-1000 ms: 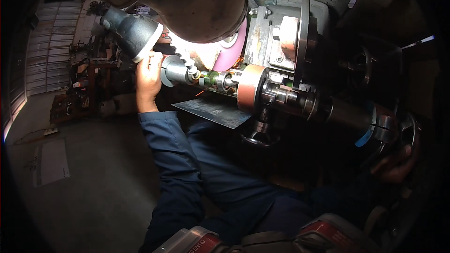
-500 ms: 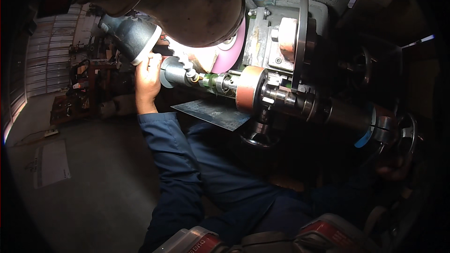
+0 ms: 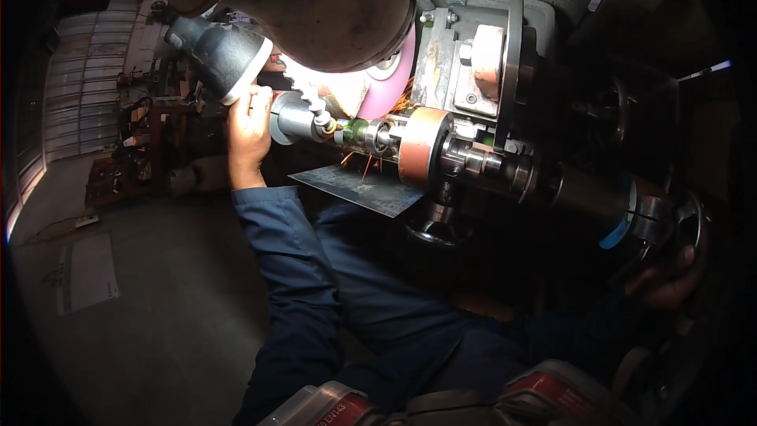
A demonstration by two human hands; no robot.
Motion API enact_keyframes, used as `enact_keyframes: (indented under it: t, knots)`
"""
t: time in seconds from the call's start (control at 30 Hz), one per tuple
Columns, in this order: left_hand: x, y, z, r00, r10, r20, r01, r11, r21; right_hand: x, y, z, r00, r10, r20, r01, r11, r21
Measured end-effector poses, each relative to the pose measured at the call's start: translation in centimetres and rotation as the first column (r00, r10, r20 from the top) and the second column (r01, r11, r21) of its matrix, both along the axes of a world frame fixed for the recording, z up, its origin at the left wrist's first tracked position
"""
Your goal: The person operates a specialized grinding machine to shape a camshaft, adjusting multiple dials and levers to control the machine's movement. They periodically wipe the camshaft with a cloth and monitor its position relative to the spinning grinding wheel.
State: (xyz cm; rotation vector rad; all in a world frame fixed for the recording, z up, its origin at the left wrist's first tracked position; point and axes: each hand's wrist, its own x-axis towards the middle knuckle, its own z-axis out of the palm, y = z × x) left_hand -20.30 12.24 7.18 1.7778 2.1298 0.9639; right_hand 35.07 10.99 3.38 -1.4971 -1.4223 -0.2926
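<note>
My left hand [image 3: 251, 142] is raised beside the rim of a black work lamp [image 3: 221, 57], next to a grey steel cylinder [image 3: 296, 118]. Its fingers are folded; what they hold is hidden. In the dim right side, my right hand [image 3: 669, 282] grips the lower rim of a handwheel [image 3: 699, 225]. Between the hands runs a metal shaft [image 3: 482, 162] carrying an orange-brown disc [image 3: 422, 150]. A pink grinding wheel [image 3: 388, 93] meets the work just behind it, and orange sparks [image 3: 369, 164] fall below. A white segmented coolant hose [image 3: 309, 96] points down at the work.
A large dark housing [image 3: 331, 8] overhangs the wheel. Beneath the shaft lies a flat metal sheet [image 3: 359, 189], with a second handwheel [image 3: 439, 229] beside it. Respirator filters [image 3: 323, 406] show at the bottom edge. Cluttered shelving [image 3: 138, 138] stands at far left.
Sparks have appeared around the grinding wheel and under the shaft. My right hand has moved up slightly onto the handwheel's rim. My left hand stays nearly where it was.
</note>
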Motion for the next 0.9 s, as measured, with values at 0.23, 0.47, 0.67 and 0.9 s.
enact_keyframes:
  t: [0.23,0.47,0.67,0.9]
  knots:
    - [-0.1,-0.3,-0.1,1.000,0.001,0.026,-0.001,1.000,0.007,0.1,-0.3,0.4,0.998,-0.064,0.012,0.065,0.988,-0.143]
    - [-0.2,0.0,0.0,1.000,0.019,-0.003,-0.019,1.000,-0.021,0.5,-0.2,-0.9,0.997,-0.061,0.051,0.061,0.998,0.002]
    - [-0.5,-0.2,-0.2,1.000,0.010,-0.019,-0.010,1.000,-0.011,1.9,-0.5,-3.4,0.979,-0.130,0.158,0.104,0.981,0.164]
    - [-0.4,-0.1,-0.1,1.000,0.017,0.016,-0.016,1.000,-0.011,8.6,0.3,-9.5,0.857,-0.297,0.421,0.034,0.848,0.529]
